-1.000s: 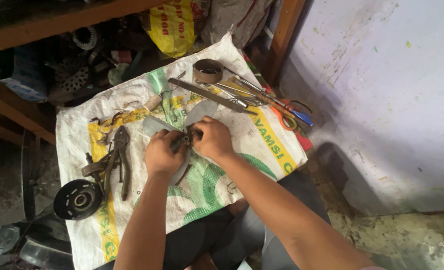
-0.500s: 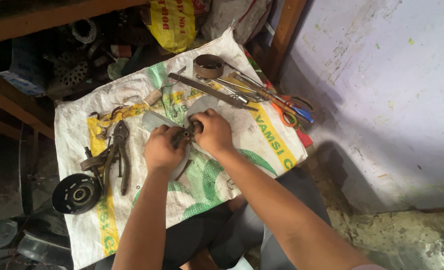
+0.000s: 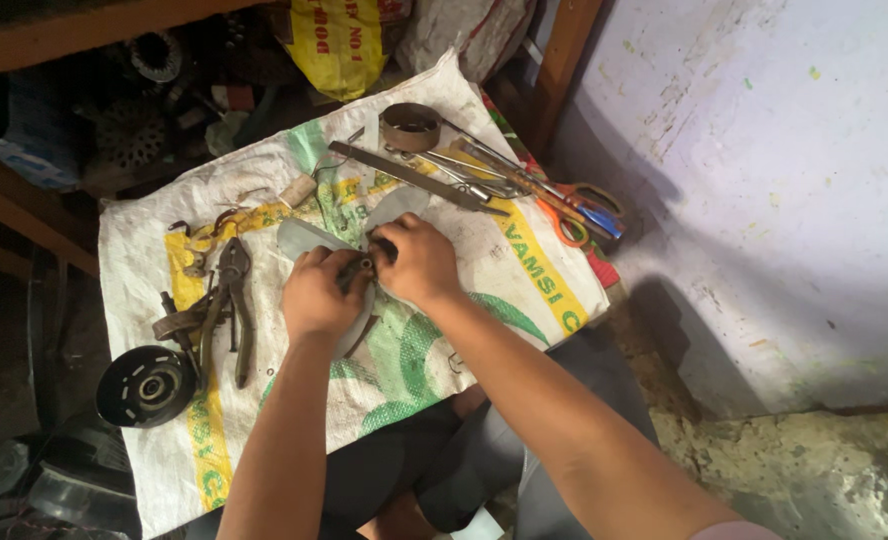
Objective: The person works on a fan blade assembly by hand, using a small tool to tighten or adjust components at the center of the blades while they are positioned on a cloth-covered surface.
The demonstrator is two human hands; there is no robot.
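Both hands, left hand (image 3: 316,295) and right hand (image 3: 416,262), are clamped together on the dark hub (image 3: 356,268) of a pale fan blade (image 3: 299,238) mid-sack (image 3: 484,260), pliers (image 3: 232,300) untouched at nine o'clock, so the hub work looks unfinished.

White woven plastic sack (image 3: 264,190), green and yellow printed, spread flat; yellow printed plastic bag (image 3: 342,42) seen just beyond its far edge.
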